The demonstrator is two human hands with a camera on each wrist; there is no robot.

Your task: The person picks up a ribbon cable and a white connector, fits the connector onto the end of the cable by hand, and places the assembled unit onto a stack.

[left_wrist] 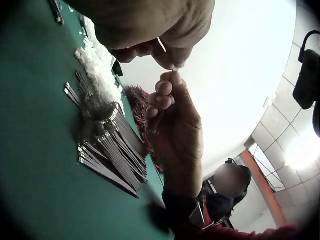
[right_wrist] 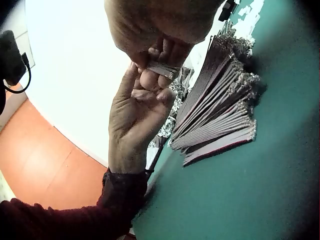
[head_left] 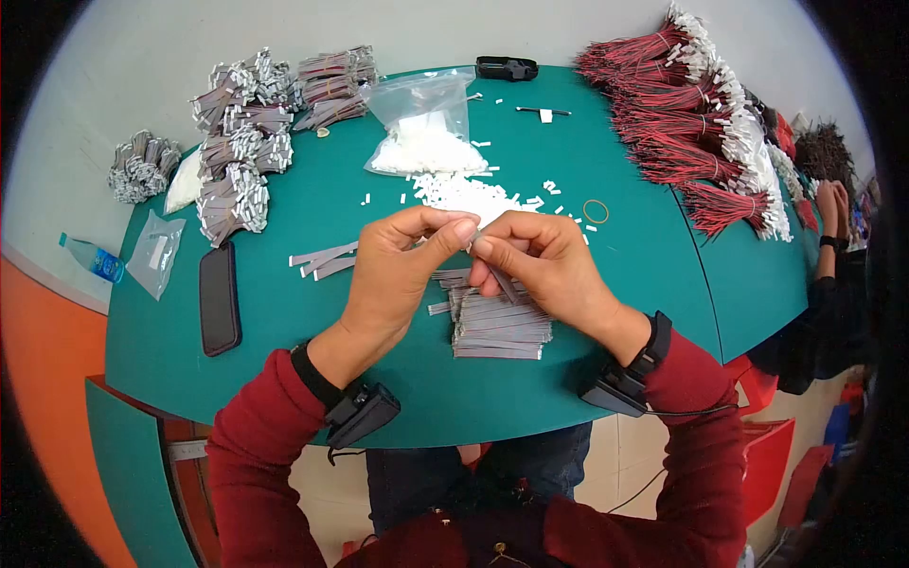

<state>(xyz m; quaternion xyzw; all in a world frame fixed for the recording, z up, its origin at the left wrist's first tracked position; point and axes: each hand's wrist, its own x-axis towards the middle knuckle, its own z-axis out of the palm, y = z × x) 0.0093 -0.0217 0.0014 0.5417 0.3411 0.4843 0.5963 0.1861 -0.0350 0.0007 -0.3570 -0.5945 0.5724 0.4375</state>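
Observation:
Both hands meet at the fingertips above the green table [head_left: 284, 379]. The right hand [head_left: 554, 265] grips a short flat grey ribbon cable [head_left: 505, 284], whose lower part hangs beneath its fingers. In the right wrist view, split wire ends of the ribbon cable [right_wrist: 162, 70] show between the hands. The left hand [head_left: 398, 265] pinches a small white connector [left_wrist: 175, 69] between thumb and index finger, mostly hidden by the fingertips. Under the hands lies a stack of grey ribbon cables [head_left: 502, 327]. Just beyond them spreads a heap of loose white connectors [head_left: 464, 196].
A clear bag of white connectors [head_left: 426, 142] stands behind the heap. Cable bundles [head_left: 232, 151] are piled at left, red-black wire bundles [head_left: 672, 114] at right. A phone [head_left: 220, 298], a bottle [head_left: 93, 258], loose ribbon cables [head_left: 327, 260] and a rubber band [head_left: 596, 211] lie around.

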